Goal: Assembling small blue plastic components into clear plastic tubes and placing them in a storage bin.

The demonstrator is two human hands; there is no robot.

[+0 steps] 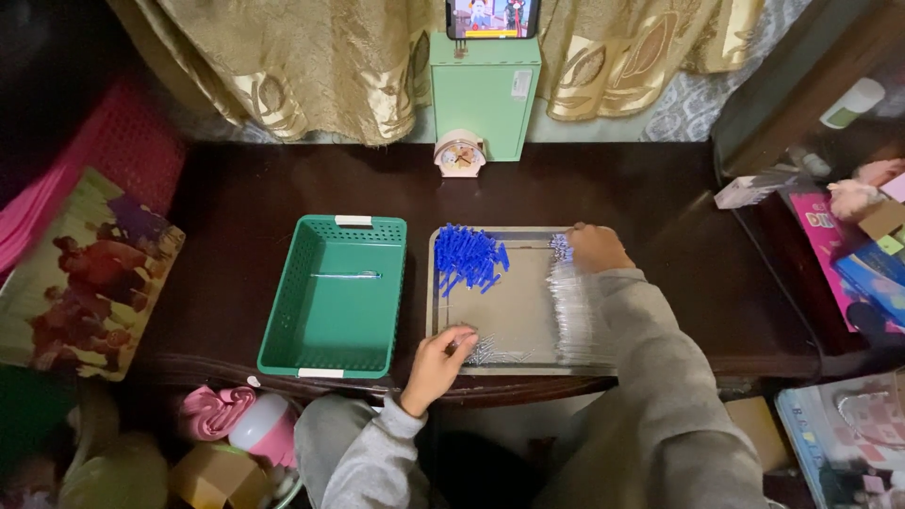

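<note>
1. At the far left I see a picture box [90,273] with a pink crate [123,141] behind it, both off the dark surface [245,207].
2. Under the near edge of the surface sit a pink bundle [212,410] and a pink-and-white bottle [264,426], clear of both hands.
3. A green basket [283,311] stands on the surface just left of the tray; one thin pen-like rod [346,275] lies alone in it, towards the far end.
4. The grey tray [500,316] lies just beside the basket. A heap of blue caps [468,256] fills its far left corner.
5. My left hand [438,363] comes up from the near edge, sleeve low, fingers [462,337] curled down onto a small pile of metal bits [495,353] at the tray's near edge. The fingers are narrow and touching the pile; I cannot tell whether they have pinched a piece.
6. Behind the tray, against the curtain [311,66], stand a small clock [459,155] and a green box [485,94], with a lit phone [492,17] on top. None of these is in the way.
7. A band of clear tubes [568,316] runs along the tray's right side, near to far.
8. My right hand [596,250] lies at the tray's far right corner, forearm stretched over the tubes, fingers bent down at the far end of the band. Their grip is hidden from me.
9. To the right, a white packet [749,191] and colourful boxes [863,254] crowd a side shelf, well apart from the tray.
</note>
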